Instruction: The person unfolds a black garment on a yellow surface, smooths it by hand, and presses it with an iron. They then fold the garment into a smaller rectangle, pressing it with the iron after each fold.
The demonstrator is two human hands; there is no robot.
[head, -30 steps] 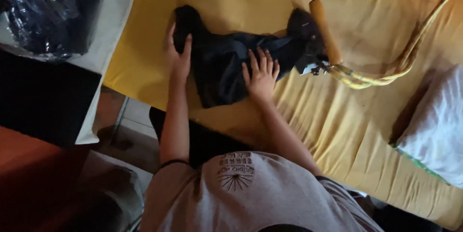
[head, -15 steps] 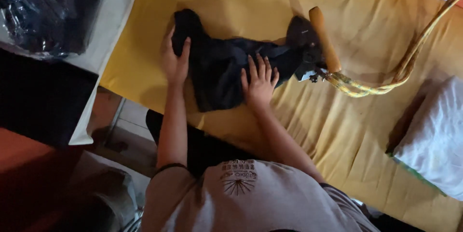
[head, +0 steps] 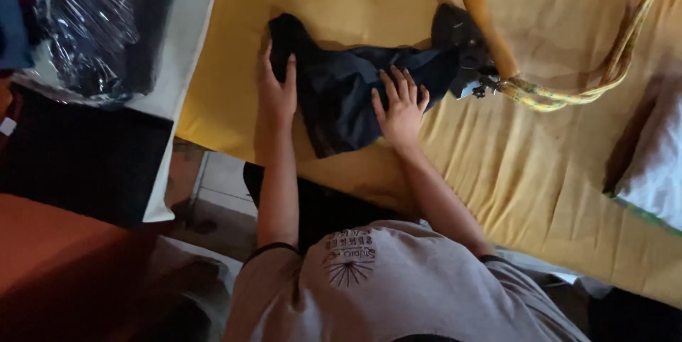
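Dark cloth [head: 355,93] lies spread on yellow bed sheet [head: 540,171]. Left hand [head: 275,93] presses flat on cloth's left edge, fingers together, gripping nothing. Right hand [head: 401,109] flat on cloth's middle, fingers apart, palm down. Wooden handle [head: 490,29] sits just beside cloth's right end, yellow rope [head: 568,95] curling off it. White pillow [head: 657,164] well apart, far right.
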